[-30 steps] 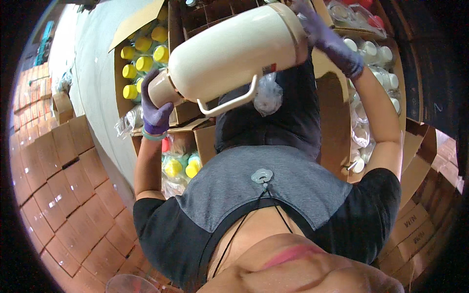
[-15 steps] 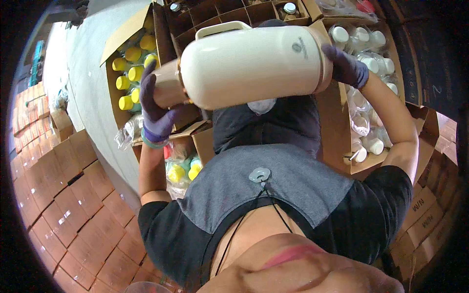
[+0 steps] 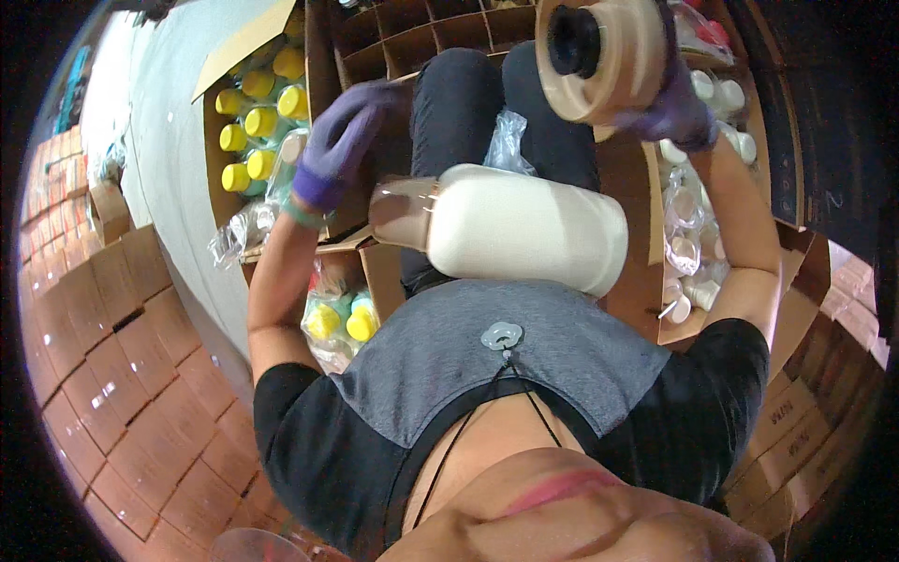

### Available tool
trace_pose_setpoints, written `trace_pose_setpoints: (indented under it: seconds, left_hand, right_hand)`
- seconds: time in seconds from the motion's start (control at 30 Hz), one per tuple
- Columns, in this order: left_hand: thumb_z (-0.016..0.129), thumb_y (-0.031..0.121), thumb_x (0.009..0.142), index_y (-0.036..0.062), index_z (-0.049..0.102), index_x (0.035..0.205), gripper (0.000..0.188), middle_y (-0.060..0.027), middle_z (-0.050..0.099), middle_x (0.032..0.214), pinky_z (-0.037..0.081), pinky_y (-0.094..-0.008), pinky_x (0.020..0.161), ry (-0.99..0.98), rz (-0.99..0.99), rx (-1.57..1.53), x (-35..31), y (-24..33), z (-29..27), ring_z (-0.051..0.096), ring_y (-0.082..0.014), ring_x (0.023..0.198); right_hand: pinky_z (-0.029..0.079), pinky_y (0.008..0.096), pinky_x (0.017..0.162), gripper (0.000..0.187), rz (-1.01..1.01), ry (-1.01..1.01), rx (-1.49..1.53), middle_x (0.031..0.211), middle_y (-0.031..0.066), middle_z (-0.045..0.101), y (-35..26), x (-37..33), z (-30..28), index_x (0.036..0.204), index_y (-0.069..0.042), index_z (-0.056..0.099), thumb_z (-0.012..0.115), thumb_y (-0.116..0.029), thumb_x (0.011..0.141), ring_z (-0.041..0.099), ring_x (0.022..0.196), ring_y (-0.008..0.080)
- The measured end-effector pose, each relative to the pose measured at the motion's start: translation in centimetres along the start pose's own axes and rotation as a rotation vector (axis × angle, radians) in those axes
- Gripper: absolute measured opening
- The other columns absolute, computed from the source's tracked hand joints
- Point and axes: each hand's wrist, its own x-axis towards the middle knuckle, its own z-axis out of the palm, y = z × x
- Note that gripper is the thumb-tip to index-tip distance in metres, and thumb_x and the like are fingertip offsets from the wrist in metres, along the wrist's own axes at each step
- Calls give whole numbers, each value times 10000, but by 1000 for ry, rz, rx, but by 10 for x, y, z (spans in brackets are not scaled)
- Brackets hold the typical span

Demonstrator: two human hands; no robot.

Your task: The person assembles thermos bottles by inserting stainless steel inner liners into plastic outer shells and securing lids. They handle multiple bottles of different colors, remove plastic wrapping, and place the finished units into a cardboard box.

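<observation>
A white vacuum flask (image 3: 529,229) lies sideways across my lap against my shirt, its beige top end (image 3: 403,211) toward the left. No hand touches it. My right hand (image 3: 670,108), in a purple glove, is raised at the upper right and grips a round beige flask part (image 3: 623,61) with a dark round centre, possibly the flask's base. My left hand (image 3: 346,140), also gloved in purple and slightly blurred, hovers beside the divided carton. Its fingers curve apart from the thumb with nothing in them.
A divided carton (image 3: 407,56) stands beyond my knees. Bottles with yellow caps (image 3: 262,122) fill a box at left; white-capped bottles (image 3: 730,96) fill one at right. Clear plastic (image 3: 508,140) lies between my thighs. Stacked cartons (image 3: 140,375) stand at lower left.
The flask has come down from both hands onto my lap. My left hand has let go. My right hand has moved up with the round beige part, which is off the flask's right end.
</observation>
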Motion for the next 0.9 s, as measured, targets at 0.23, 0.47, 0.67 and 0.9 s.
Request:
trace_pose_setpoints:
  seconds: [0.23,0.47,0.67,0.9]
  left_hand:
    - [544,171,928,58,495,1342,433,-209,629,1061,508,-399,804,208,586,585,75,51,55,620,-370,924]
    - [558,119,924,38,515,1334,420,-208,591,1245,477,-357,945,116,238,416,81,43,50,600,-345,1121]
    - [544,112,934,63,519,1325,395,-208,599,1205,486,-386,915,233,667,584,104,48,43,601,-344,1055]
    - [662,107,803,91,497,1354,575,-249,497,1312,438,-432,983,70,706,708,116,42,41,531,-434,1140]
  right_hand:
    - [311,428,1104,699,-227,-50,57,1437,171,388,0,45,63,1426,-39,371,670,-378,894,307,1383,308]
    - [399,448,1041,1276,-537,36,-284,1413,183,399,-5,34,57,1464,-72,233,963,-351,457,449,1287,355]
    - [338,436,1098,1184,-451,159,-13,1439,156,397,-9,36,69,1485,-75,264,879,-508,570,421,1315,332]
    - [356,389,1093,1169,236,-52,760,1456,102,363,-16,62,60,1505,-57,164,892,-346,638,399,1315,239]
